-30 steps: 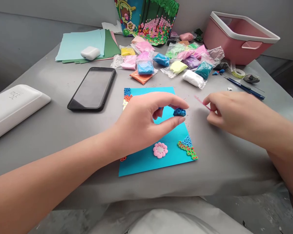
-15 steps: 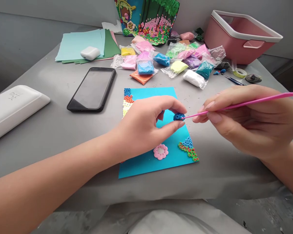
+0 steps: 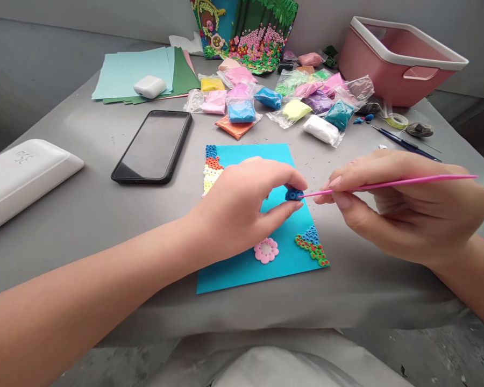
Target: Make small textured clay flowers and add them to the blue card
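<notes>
My left hand [image 3: 242, 207] pinches a small blue clay piece [image 3: 293, 194] between thumb and forefinger, just above a turquoise card [image 3: 242, 269]. My right hand [image 3: 403, 207] grips a thin pink stick tool [image 3: 407, 181], and its tip touches the blue piece. The card lies on the grey table and carries a pink clay flower [image 3: 265, 250], a green, red and blue cluster [image 3: 311, 247] at its right corner, and coloured dots [image 3: 210, 164] along its upper left edge.
A black phone [image 3: 153, 146] lies left of the card, a white case [image 3: 20, 177] further left. Several bags of coloured clay [image 3: 282, 102] fill the back, with paper sheets [image 3: 137, 72], a white earbud case [image 3: 149, 86], a pink tub [image 3: 399, 59] and blue tools [image 3: 405, 143].
My right hand picked up the pink stick, raised it and brought its tip against the blue clay piece. My left hand lowered slightly while keeping its pinch.
</notes>
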Tool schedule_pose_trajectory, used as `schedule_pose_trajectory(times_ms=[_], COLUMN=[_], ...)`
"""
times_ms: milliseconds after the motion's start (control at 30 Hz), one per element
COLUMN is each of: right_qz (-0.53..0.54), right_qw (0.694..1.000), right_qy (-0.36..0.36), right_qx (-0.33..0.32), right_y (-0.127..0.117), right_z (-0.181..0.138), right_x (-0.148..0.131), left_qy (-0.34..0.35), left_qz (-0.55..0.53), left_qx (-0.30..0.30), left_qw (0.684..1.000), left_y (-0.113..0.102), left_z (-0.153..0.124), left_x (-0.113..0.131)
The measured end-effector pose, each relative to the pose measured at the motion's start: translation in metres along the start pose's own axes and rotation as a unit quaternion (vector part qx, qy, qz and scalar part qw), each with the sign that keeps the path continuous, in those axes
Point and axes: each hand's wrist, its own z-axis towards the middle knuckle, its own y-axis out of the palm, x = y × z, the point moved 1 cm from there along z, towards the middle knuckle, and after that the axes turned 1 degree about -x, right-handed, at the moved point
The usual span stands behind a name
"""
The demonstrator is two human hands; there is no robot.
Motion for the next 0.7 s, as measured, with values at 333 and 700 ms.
schedule_pose_trajectory(times_ms=[333, 700], right_qz=[0.126, 0.108], right_qw=[0.986, 0.891], right_qy=[0.079, 0.412], right_qx=[0.073, -0.157], right_y=[0.001, -0.007], right_z=[0.001, -0.001], right_x=[-0.004, 0.050], left_qy=[-0.018, -0.051], left_qz=[-0.044, -0.045], left_qx=[-0.031, -0.161], left_qw=[0.998, 0.985], left_y=[-0.001, -0.006], left_z=[0.002, 0.000], left_x=[0.000, -0.001])
